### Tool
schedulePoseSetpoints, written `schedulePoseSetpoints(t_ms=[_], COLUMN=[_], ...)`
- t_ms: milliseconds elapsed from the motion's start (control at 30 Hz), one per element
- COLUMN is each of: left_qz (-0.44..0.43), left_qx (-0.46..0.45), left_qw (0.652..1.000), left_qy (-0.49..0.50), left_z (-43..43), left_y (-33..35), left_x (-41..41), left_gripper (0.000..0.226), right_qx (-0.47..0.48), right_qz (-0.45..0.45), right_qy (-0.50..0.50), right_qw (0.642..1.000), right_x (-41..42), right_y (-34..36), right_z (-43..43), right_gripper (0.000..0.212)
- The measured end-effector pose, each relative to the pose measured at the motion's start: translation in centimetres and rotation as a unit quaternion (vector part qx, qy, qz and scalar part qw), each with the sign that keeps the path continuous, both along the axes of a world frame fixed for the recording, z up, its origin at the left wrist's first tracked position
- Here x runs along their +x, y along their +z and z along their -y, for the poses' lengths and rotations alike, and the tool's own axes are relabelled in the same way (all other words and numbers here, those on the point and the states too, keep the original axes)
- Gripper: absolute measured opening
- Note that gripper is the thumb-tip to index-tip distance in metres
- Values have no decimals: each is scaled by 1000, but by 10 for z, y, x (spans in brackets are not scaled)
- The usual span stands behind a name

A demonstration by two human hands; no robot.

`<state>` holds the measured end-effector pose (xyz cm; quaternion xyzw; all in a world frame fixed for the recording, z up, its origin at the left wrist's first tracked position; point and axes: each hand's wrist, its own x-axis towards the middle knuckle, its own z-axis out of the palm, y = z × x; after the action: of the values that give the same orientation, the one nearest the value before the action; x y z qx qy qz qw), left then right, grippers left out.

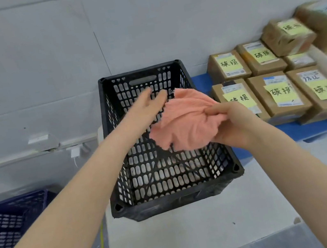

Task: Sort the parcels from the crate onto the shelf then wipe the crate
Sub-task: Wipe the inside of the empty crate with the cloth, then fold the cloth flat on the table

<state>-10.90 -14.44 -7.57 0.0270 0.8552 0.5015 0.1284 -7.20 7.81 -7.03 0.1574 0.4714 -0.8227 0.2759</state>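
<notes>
Right hand [232, 125]: fingers curled, pinching a bunched pink cloth [188, 119] above the crate opening. Left hand [148, 104]: fingers straight and spread, reaching toward the cloth's far edge; contact cannot be confirmed.

Black crate [180, 201]: sits on a white table [198, 237], open side up, long axis running away from the viewer toward the wall. No parcels visible inside through the lattice.

Parcels [278, 93]: in rows on the blue shelf surface [314, 127] to the right, yellow notes facing up.

Judgement: sorting looks finished; wiping not yet begun, cloth clear of the walls.

Blue crate [13, 224] on floor, lower left.
</notes>
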Motion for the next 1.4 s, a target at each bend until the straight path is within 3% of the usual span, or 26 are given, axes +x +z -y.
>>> schedulePoseSetpoints(t_ms=[67,133,200,267,333,467,633,733,833,933,1067,1133,1233,1300,1400], left_qz=[70,45,9,11,2,-90,-261,-298,-202,-122,-76,-103,-154,-125,-6], left_qx=[41,53,76,123,138,108,0,-51,-21,-41,31,74,38,12,-34], left_qw=[994,996,997,992,990,989,964,950,973,981,984,980,980,985,990], left_qy=[-72,-61,-19,-9,1,36,58,83,112,145,156,152,119,114,136], left_z=[-23,-41,-57,-76,-98,-152,-221,-254,-271,-269,-268,-268,-264,-261,-258], left_y=[17,22,22,25,30,37,9,-31,-70,-102,-111,-111,-124,-147,-193], left_x=[16,30,42,54,66,92,139,170,190,194,187,185,189,198,217], left_gripper=[94,73,66,64,48,10,20,23,17,17,17,23,21,20,19], right_qx=[-20,-11,26,61,102,190,271,317,339,345,214,158,105,101,155], right_qz=[-38,-90,-126,-137,-126,-183,-237,-182,-73,13,39,8,38,96,216], right_qy=[21,70,107,117,86,46,12,-36,-96,-103,-186,-234,-278,-263,-185], right_qw=[999,993,986,982,983,963,933,930,933,933,958,959,954,955,946], right_x=[3,8,13,18,23,38,76,106,121,121,111,106,109,119,142], right_y=[11,20,28,32,33,37,23,-15,-64,-104,-123,-121,-133,-155,-194], right_z=[-11,-25,-43,-61,-81,-125,-200,-242,-273,-292,-305,-306,-304,-299,-292], right_gripper=[34,29,20,29,38,30,31,20,33,28,26,21,26,30,28])
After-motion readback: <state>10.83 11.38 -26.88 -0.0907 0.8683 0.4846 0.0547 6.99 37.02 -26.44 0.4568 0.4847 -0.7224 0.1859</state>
